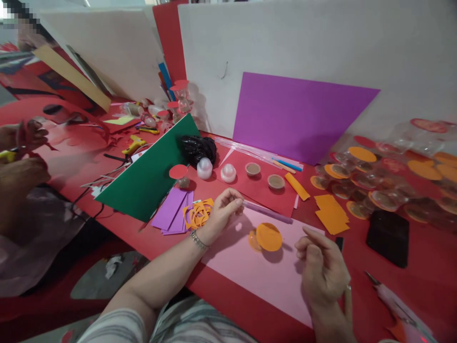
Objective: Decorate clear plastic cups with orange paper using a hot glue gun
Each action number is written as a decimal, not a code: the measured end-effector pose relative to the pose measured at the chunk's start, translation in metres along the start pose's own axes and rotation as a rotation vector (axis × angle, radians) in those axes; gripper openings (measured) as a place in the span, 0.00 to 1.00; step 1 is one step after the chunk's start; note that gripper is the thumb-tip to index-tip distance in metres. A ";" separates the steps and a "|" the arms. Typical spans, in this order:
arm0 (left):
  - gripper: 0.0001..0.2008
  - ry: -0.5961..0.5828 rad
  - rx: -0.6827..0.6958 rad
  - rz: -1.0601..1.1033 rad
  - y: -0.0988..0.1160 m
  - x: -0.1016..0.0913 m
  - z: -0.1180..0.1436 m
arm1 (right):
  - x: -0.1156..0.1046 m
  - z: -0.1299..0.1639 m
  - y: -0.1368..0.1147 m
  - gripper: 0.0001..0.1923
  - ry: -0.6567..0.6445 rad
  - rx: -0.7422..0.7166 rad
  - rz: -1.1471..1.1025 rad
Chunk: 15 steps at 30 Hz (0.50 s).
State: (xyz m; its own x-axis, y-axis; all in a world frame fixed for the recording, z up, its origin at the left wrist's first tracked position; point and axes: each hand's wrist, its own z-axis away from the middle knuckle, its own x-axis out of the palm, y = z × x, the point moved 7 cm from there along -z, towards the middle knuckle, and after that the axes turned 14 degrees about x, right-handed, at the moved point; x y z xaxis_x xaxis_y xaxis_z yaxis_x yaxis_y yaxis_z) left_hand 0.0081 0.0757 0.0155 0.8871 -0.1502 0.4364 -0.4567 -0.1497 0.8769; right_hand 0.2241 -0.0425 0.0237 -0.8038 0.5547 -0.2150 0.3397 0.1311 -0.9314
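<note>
My left hand (pixel 225 209), with a bracelet at the wrist, has its thumb and fingers closed at the near end of a thin purple paper roll (pixel 269 212). Over the right side of a pink sheet (pixel 250 271) is my right hand (pixel 321 267), its index finger stretched out, the others loosely bent, with nothing seen in it. Between the hands, a small clear piece with orange paper discs (pixel 269 237) on its ends lies tilted on the sheet. Beyond it stand two small brown-filled cups (pixel 276 182) and two clear plastic domes (pixel 228 173).
Purple cards (pixel 173 209), orange cut-out scraps (pixel 198 214) and a green board (pixel 150 171) lie left. Orange cards (pixel 331 214), a black phone-like slab (pixel 388 238), a glue gun (pixel 402 305) and several disc-capped pieces (pixel 383 200) are right. Another person's hands (pixel 21 166) work at far left.
</note>
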 end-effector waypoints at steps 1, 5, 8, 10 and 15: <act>0.19 -0.014 -0.007 -0.010 0.000 0.001 0.001 | 0.001 0.000 0.000 0.13 0.000 0.002 0.014; 0.20 -0.024 -0.015 -0.029 0.000 0.003 0.002 | 0.004 0.000 0.001 0.13 -0.008 0.001 0.048; 0.22 -0.005 -0.029 -0.061 -0.002 0.001 0.001 | 0.005 0.000 0.001 0.13 -0.004 -0.004 0.078; 0.23 0.005 -0.038 -0.080 -0.002 0.000 0.001 | 0.005 0.001 0.003 0.13 -0.008 0.006 0.104; 0.25 0.025 -0.012 -0.072 0.003 0.000 0.000 | 0.007 0.001 0.005 0.14 -0.014 0.030 0.143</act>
State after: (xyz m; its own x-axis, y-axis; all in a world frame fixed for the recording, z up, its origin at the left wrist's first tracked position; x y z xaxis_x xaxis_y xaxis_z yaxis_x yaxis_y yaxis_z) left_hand 0.0065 0.0752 0.0176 0.9191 -0.1153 0.3768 -0.3910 -0.1470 0.9086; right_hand 0.2197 -0.0389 0.0173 -0.7550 0.5544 -0.3502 0.4365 0.0264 -0.8993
